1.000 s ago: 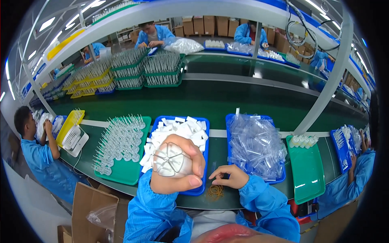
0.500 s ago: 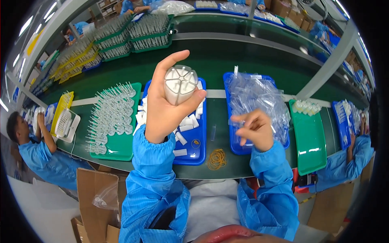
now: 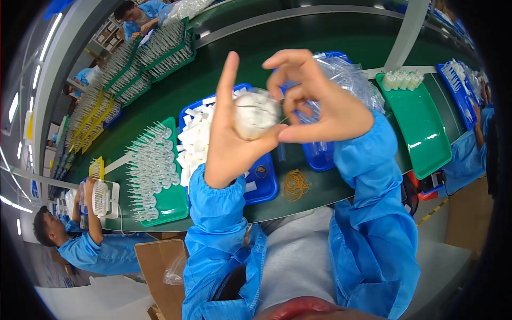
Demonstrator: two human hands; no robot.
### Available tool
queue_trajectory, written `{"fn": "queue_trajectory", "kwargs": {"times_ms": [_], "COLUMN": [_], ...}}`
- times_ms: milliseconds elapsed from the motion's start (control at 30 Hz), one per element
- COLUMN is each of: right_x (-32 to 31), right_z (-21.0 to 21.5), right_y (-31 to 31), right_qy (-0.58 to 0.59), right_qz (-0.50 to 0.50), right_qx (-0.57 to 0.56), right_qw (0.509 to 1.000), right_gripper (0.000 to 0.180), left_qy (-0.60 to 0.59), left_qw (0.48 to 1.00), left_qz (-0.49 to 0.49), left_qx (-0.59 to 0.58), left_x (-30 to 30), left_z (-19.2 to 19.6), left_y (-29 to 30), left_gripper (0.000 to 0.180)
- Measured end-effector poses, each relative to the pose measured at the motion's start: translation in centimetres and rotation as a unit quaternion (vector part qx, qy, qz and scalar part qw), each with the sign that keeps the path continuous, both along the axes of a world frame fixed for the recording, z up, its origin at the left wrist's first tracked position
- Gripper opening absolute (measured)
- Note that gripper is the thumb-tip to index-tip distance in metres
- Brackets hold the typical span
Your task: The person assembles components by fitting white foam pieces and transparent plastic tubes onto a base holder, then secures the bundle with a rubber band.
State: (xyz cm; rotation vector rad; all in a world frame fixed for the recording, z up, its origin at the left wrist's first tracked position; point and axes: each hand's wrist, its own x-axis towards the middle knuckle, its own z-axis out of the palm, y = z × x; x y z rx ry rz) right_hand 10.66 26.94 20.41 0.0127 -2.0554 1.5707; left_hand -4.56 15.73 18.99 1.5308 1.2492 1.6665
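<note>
**White bundle held up between both my hands**

My left hand point(image 3: 232, 144) held a round bundle of small white plastic pieces point(image 3: 256, 113) up above the green work table point(image 3: 298, 48), its fingers and thumb closed around the bundle's lower side while the forefinger stood straight up. My right hand point(image 3: 320, 106) met it from the right, thumb and forefinger pinched together against the bundle's edge, the other fingers curled above. A thin band seemed to cross the bundle, though I could not tell this for certain.

The bundle showed its rounded end face to me, so its long axis ran roughly away from me and down towards the table; how long it was, I could not tell.

Under my hands lay a blue rectangular plastic tray point(image 3: 261, 184) heaped with loose white pieces point(image 3: 194, 138). Just right of it sat a second blue tray of clear plastic bags point(image 3: 346, 77). Between them, near the table's edge, lay a small heap of tan rubber bands point(image 3: 295, 184). To the left stood a green tray of clear slender plastic tubes point(image 3: 152, 165); to the right, a green flat tray point(image 3: 421, 128) carried a few small white caps point(image 3: 402, 79) at its far end.
</note>
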Motion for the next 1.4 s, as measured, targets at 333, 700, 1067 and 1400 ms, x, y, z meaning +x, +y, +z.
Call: {"fn": "queue_trajectory", "kwargs": {"times_ms": [333, 700, 1067, 1400], "right_x": [-1.8, -2.0, -1.4, -1.8], "right_z": [-2.2, -1.8, -1.5, -1.8], "right_y": [0.2, -0.3, -0.6, -1.0], "right_qy": [0.237, 0.072, 0.113, 0.128], "right_qz": [0.272, -0.088, -0.16, -0.155], "right_qx": [-0.441, 0.202, 0.23, 0.228], "right_qw": [0.822, 0.973, 0.953, 0.953], "right_gripper": [0.035, 0.051, 0.049, 0.048], "left_qy": [-0.19, 0.425, 0.135, 0.18], "left_qw": [0.973, 0.874, 0.986, 0.981], "left_qz": [-0.042, 0.234, 0.094, 0.074], "left_qx": [0.123, 0.035, 0.027, -0.027], "left_x": [0.7, -1.2, 0.2, 0.1], "left_z": [-0.5, -1.5, -1.3, -1.9], "left_y": [1.0, 1.6, 1.7, 1.7], "left_gripper": [0.092, 0.117, 0.119, 0.03]}}
